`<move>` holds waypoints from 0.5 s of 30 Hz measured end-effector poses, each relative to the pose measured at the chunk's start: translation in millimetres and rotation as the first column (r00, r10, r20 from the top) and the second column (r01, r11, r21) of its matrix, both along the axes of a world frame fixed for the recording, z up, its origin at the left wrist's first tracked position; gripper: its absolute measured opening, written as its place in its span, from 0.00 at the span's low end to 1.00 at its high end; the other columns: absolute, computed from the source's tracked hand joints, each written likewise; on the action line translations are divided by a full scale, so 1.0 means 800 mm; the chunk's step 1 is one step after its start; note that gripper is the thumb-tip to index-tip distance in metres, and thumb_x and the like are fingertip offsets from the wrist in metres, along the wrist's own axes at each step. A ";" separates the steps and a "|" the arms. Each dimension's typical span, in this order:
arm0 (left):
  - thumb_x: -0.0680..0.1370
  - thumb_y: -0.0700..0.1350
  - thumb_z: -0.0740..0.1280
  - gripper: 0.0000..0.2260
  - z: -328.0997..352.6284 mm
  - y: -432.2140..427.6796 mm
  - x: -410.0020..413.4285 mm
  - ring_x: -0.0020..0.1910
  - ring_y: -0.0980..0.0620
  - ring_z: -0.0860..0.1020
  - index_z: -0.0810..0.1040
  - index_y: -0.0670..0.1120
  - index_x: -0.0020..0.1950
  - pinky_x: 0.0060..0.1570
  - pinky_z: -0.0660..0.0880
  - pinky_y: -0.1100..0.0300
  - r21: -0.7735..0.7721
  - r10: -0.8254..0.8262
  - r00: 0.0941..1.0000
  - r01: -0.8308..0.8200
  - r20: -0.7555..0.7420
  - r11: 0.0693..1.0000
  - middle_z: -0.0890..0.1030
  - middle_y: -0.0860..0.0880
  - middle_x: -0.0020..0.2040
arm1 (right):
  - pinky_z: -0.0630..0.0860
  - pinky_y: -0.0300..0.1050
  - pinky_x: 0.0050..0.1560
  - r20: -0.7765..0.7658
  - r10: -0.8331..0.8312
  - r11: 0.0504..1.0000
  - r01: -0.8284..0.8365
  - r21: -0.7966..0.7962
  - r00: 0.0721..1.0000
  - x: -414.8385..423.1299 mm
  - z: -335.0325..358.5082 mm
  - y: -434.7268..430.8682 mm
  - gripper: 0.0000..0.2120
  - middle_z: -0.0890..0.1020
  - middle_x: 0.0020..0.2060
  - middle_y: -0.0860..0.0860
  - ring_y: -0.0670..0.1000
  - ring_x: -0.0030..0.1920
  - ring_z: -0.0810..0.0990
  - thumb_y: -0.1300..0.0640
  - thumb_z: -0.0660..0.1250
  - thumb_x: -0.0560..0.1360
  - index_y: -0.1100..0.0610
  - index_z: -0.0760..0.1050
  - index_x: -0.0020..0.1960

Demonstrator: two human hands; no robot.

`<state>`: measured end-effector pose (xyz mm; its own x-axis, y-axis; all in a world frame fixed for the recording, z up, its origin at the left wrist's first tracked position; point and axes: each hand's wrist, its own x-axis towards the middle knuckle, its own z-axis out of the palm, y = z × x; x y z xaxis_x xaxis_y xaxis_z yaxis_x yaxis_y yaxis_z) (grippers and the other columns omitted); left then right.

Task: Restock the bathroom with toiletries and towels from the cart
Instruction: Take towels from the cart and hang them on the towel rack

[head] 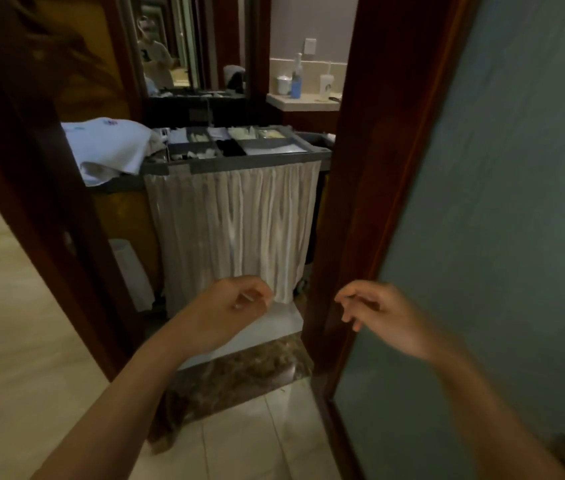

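The cart (239, 164) stands just beyond the doorway. Its long side runs left to right across the opening, and its curtained face is turned toward the camera. The grey top tray (249, 154) is split into compartments that hold small pale and dark packets, too small to tell apart. A white pleated curtain (236, 223) hangs from the tray's front edge nearly to the floor. At the cart's left end a heap of white towels (107, 147) lies over a yellow bag (125, 216).

A dark wooden door frame (374, 168) hides the cart's right end, and beside it is a frosted glass door (502, 237). The frame's other side (42, 188) cuts in from the left. A brown marble threshold (239, 379) lies between the tiled floor (239, 445) and the cart.

Behind the cart are a mirror (170, 46) and a pale surface (305, 98) with a blue bottle (296, 85), a white cup (283, 85) and a white bottle (325, 85).

Both hands are raised before the curtain, well apart. The left hand (236, 306) has its fingers curled toward the thumb, and the blur hides whether it pinches anything. The right hand (378, 313) hangs loosely curled and holds nothing.
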<state>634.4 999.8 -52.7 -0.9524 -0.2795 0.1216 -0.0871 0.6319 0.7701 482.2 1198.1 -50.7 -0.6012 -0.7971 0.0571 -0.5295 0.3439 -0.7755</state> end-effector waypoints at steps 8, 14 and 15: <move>0.78 0.44 0.62 0.06 -0.008 -0.122 -0.050 0.43 0.62 0.77 0.79 0.50 0.49 0.40 0.70 0.73 0.053 0.107 0.994 -0.107 -0.014 0.993 0.80 0.54 0.44 | 0.71 0.28 0.33 0.036 0.061 0.997 -0.060 -0.046 0.997 -0.078 0.000 -0.137 0.10 0.82 0.36 0.51 0.42 0.32 0.79 0.61 0.60 0.79 0.50 0.78 0.46; 0.79 0.44 0.62 0.06 -0.018 -0.213 -0.121 0.49 0.61 0.78 0.79 0.49 0.49 0.48 0.72 0.72 0.082 0.192 0.980 -0.187 -0.060 0.979 0.81 0.54 0.46 | 0.73 0.30 0.36 0.123 0.136 0.987 -0.124 -0.103 0.983 -0.165 -0.010 -0.250 0.09 0.82 0.37 0.51 0.43 0.34 0.80 0.60 0.60 0.79 0.53 0.79 0.47; 0.78 0.43 0.62 0.06 -0.020 -0.231 -0.139 0.49 0.61 0.78 0.78 0.51 0.48 0.49 0.73 0.70 0.088 0.216 0.975 -0.210 -0.061 0.974 0.81 0.55 0.46 | 0.73 0.31 0.36 0.138 0.148 0.984 -0.133 -0.115 0.979 -0.184 -0.011 -0.270 0.09 0.82 0.37 0.52 0.44 0.34 0.80 0.60 0.60 0.79 0.55 0.79 0.48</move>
<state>523.6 815.2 -68.3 -0.8601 -0.4864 0.1538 -0.1575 0.5400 0.8268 335.3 982.2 -59.1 -0.4914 -0.8685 0.0646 -0.4455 0.1869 -0.8756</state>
